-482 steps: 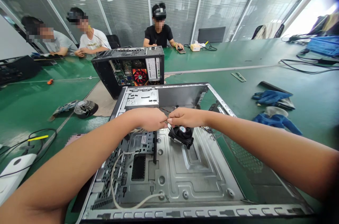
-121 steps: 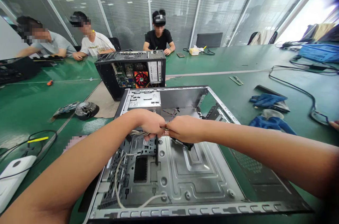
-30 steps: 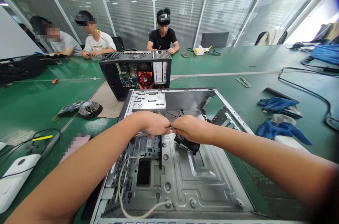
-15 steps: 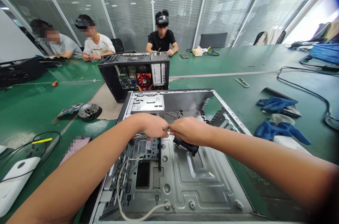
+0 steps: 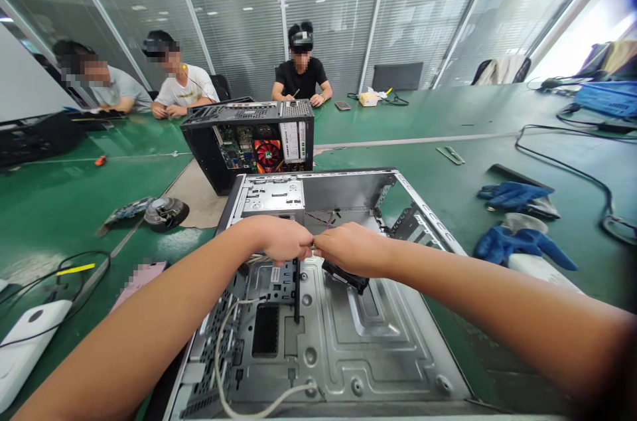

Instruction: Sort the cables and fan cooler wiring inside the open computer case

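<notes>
Over an open metal computer case [image 5: 378, 368] lying on its side, my two hands meet with their fingertips together. My left hand [image 5: 284, 240] is closed in a pinch above the drive bracket [image 5: 281, 285]. Closed as well, my right hand [image 5: 351, 247] comes in from the right, just over a black part like a cooling fan [image 5: 347, 277]. Whatever the fingers pinch is too small and hidden to name. A pale cable [image 5: 219, 354] loops across the left of the case floor, and thin wires [image 5: 321, 218] lie behind the hands.
Behind the case stands another computer tower [image 5: 204, 149], its side open on a red fan. Blue gloves [image 5: 517, 245] lie at right, near a black cable [image 5: 572, 155]. A coil of tape [image 5: 166, 214] and a white device [image 5: 34, 325] are at left. Three people sit across the table.
The view has shifted slightly, so everything sits a little further left. My hands stay pinched together over the case, with the fingertips slightly closer.
</notes>
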A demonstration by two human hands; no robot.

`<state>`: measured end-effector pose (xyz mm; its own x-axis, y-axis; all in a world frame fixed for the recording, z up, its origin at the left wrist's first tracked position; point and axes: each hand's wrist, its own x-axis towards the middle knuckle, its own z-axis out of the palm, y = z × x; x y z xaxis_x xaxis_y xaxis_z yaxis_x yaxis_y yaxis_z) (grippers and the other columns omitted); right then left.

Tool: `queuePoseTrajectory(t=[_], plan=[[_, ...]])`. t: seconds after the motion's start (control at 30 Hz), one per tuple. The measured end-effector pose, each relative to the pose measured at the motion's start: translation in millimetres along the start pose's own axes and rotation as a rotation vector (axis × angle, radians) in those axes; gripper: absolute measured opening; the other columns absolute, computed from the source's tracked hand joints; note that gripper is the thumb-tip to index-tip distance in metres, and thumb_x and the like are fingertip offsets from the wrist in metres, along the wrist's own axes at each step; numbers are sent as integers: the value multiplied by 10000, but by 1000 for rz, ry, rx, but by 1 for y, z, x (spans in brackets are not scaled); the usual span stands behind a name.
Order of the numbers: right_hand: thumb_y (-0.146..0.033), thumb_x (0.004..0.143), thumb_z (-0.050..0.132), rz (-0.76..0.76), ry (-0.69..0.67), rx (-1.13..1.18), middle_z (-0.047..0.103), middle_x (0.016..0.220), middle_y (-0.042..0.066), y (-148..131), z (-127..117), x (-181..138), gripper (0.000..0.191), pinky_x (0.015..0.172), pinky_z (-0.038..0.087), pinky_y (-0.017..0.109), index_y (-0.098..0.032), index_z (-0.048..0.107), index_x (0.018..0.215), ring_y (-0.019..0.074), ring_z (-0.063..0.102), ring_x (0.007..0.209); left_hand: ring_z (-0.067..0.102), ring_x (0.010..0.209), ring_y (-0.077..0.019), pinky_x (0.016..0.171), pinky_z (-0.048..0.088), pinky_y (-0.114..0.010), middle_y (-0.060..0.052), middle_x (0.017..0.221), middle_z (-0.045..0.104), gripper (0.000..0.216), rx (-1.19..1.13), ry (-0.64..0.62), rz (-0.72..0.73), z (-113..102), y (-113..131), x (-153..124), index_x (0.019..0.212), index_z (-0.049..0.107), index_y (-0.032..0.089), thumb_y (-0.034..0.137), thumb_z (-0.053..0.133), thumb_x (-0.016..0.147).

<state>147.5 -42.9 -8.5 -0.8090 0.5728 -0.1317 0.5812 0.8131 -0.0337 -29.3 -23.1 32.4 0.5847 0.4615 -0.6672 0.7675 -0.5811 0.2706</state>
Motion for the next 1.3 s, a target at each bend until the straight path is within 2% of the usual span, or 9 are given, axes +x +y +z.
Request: queuePoseTrajectory(t=[0.3, 0.77, 0.97, 1.03, 1.13, 1.3], plan=[[-300, 988, 318, 6, -39, 96, 714, 901, 82, -1, -6, 0, 329, 611, 339, 280, -172, 614, 924, 198, 657, 800, 511, 515, -139, 540, 358, -267, -9, 529, 584, 275, 65, -4, -4, -1, 7, -1, 799, 618, 157, 270, 380, 878], [-301, 978, 314, 28, -40, 101, 715, 879, 92, -3, -8, 1, 349, 603, 317, 280, -164, 627, 906, 196, 649, 766, 527, 529, -161, 541, 370, -273, -31, 573, 616, 319, 110, -8, -17, 0, 8, -1, 885, 661, 145, 261, 364, 878], [-326, 973, 311, 26, -33, 256, 701, 818, 60, 2, -4, 3, 367, 596, 312, 269, -184, 631, 862, 166, 614, 707, 524, 593, -160, 529, 341, -273, -89, 828, 685, 321, 268, 60, -21, 2, 14, -3, 949, 673, 142, 263, 380, 900], [-331, 969, 320, 15, -35, 302, 698, 814, 50, 3, -2, 3, 360, 589, 314, 265, -189, 629, 851, 160, 606, 700, 524, 601, -157, 529, 339, -268, -87, 844, 683, 325, 281, 66, -30, 2, 14, -3, 952, 674, 150, 276, 377, 911], [-338, 968, 321, 28, -47, 297, 700, 828, 58, 3, -1, 4, 360, 589, 320, 265, -185, 627, 857, 166, 615, 714, 515, 577, -153, 514, 334, -267, -81, 799, 679, 319, 270, 64, -33, 2, 15, -3, 928, 672, 148, 278, 381, 912], [-321, 976, 311, 40, -39, 126, 711, 859, 95, 0, -3, 4, 358, 605, 328, 283, -162, 621, 893, 201, 648, 759, 531, 539, -165, 532, 363, -271, -57, 601, 644, 334, 145, 4, -51, 0, 15, -3, 868, 665, 131, 257, 358, 909]])
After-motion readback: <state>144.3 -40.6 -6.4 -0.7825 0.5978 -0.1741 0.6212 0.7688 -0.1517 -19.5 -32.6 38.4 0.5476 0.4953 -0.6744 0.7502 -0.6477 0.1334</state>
